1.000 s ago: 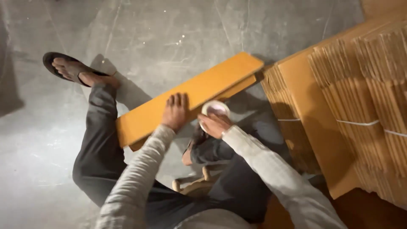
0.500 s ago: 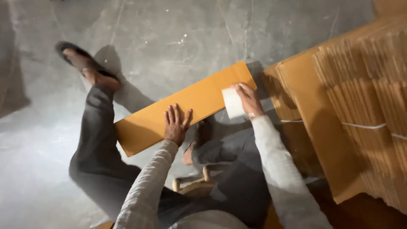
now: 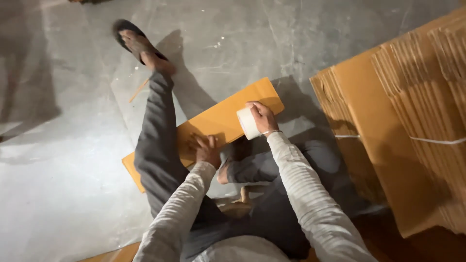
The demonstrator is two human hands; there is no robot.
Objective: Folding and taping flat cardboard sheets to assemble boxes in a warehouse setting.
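A long flat folded cardboard box lies across my lap and left leg, slanting from lower left to upper right. My left hand presses flat on its near edge, fingers spread. My right hand grips a white roll of tape and holds it against the cardboard near its right end. My left leg in grey trousers stretches out over the box, its foot in a dark sandal.
Tall bundles of flattened cardboard boxes, tied with white straps, stand close on the right. A grey concrete floor spreads to the left. A thin stick lies on the floor beside my leg. I sit on a low wooden stool.
My right hand carried the tape roll from near my lap up to the cardboard's right end. The box slid left under my leg, and my left hand stayed pressed on it.
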